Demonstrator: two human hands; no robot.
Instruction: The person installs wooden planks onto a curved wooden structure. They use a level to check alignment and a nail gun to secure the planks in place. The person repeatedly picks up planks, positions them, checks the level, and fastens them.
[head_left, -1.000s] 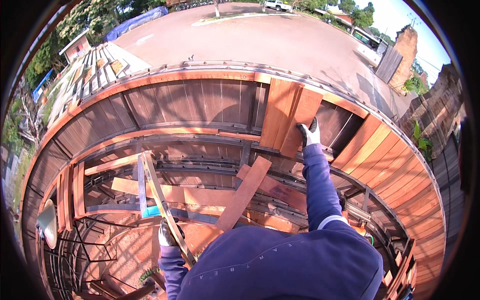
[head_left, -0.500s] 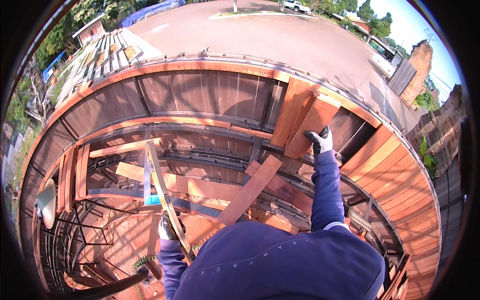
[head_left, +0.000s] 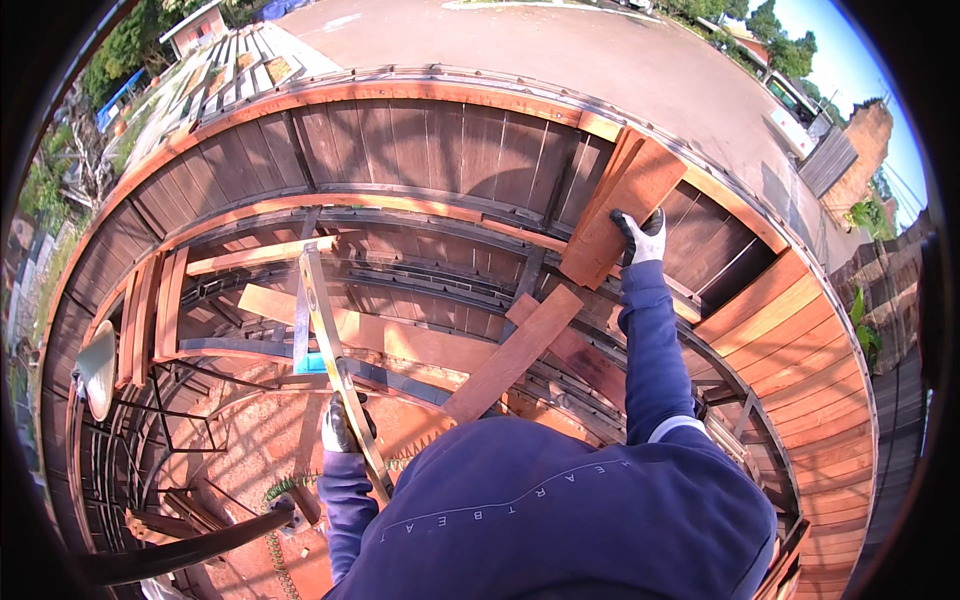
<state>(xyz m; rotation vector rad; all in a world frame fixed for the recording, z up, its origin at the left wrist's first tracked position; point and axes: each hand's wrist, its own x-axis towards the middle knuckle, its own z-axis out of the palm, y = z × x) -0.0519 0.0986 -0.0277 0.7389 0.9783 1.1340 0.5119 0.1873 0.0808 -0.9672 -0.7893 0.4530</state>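
Note:
My right hand [head_left: 641,240], in a white and dark glove, grips the right edge of a reddish wooden plank [head_left: 622,212] near its lower end. The plank lies slanted across the curved wooden frame, partly over another board [head_left: 607,182] at its left. My left hand [head_left: 343,425], gloved too, is closed round a long narrow bar that looks like a spirit level [head_left: 328,333], slanting up and away from me. Beside its upper part is a thin flat strip with a bright blue end [head_left: 310,363]; whether the two are joined I cannot tell.
A row of fitted planks [head_left: 790,350] curves along the right. Loose boards [head_left: 515,352] cross the beams in front of me. More boards [head_left: 150,318] lean at the left near a pale conical hat [head_left: 98,370]. Ground [head_left: 235,430] shows far below between the beams.
The plank under my right hand has shifted left against the frame, covering more of the boards beside it. My left hand keeps its grip on the spirit level. The whole view has shifted slightly.

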